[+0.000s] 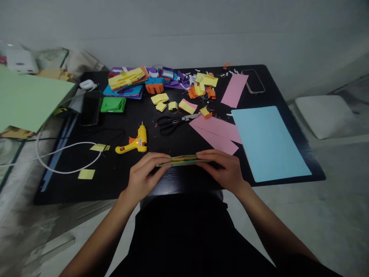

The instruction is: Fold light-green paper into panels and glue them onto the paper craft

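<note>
Between my two hands, near the table's front edge, is a stack of folded paper [183, 161], mostly green with yellow and reddish layers showing along its top. My left hand [147, 171] pinches its left end, fingers behind and thumb in front. The right end is gripped the same way by my right hand [223, 169]. Just beyond my left hand lies a yellow glue gun [135, 142], nozzle pointing away. Black-handled scissors [174, 122] rest farther back. Pink paper strips [217, 132] lie beyond my right hand.
Light blue sheets [269, 142] cover the table's right side. At the back are folded paper bundles [127, 80], coloured scraps [198, 82] and a phone [253, 81]. Another dark phone [90, 107] lies at the left. A white cable [69, 145] loops over the left edge.
</note>
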